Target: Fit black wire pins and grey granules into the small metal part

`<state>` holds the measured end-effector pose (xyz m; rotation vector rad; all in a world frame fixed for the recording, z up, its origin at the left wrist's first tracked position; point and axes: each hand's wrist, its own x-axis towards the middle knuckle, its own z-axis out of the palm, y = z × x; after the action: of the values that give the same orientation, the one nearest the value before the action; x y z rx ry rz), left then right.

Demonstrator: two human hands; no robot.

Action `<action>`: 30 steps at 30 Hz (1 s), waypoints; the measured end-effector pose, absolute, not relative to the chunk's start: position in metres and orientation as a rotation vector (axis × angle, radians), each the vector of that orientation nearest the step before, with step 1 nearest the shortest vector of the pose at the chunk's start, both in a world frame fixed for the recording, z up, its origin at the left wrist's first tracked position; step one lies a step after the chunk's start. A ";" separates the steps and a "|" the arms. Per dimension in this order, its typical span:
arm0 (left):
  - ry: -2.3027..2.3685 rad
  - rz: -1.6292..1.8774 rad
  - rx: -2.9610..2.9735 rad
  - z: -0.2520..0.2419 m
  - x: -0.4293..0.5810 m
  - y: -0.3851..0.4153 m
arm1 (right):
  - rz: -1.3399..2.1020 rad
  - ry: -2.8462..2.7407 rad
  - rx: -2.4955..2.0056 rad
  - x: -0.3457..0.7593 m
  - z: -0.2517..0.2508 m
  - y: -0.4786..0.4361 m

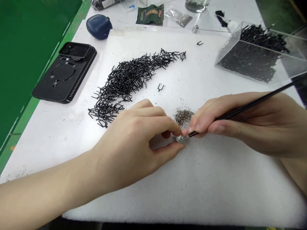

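My left hand (134, 140) pinches a small shiny silvery piece (180, 138) between thumb and fingertips, low over the white foam sheet (216, 198). My right hand (247, 124) grips a slim black pen-like tool (251, 103) with a fine pale tip; whether it is a brush or tweezers I cannot tell. The tip meets the silvery piece, and the fingertips of both hands nearly touch. Just beyond them lies a small heap of tiny metallic bits (183, 116). Behind my left hand spreads a long pile of black forked pieces (129, 76).
A clear box (251, 60) of black pieces stands at the right. Single forked pieces (161, 87) lie apart. On the left are a black-cased phone (64, 72) and a dark blue case (99, 26). A green packet (150, 14), a small bag (178, 16) and a glass (197, 4) line the back.
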<state>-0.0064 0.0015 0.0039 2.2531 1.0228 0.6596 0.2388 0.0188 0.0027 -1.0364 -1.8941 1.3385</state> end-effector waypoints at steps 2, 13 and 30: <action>1.020 0.656 2.246 0.002 -0.006 0.002 | 1.305 -1.863 -1.071 0.226 0.004 0.017; 1.006 0.677 2.251 0.002 -0.006 0.002 | 1.336 -1.913 -1.047 0.246 0.001 0.018; 1.016 0.671 2.253 0.002 -0.006 0.002 | 1.400 -1.938 -0.907 0.251 -0.002 0.021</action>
<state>-0.0057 0.0018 0.0016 2.2526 1.0155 0.6714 0.2511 0.0215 -0.0017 -0.9073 -1.9384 1.4003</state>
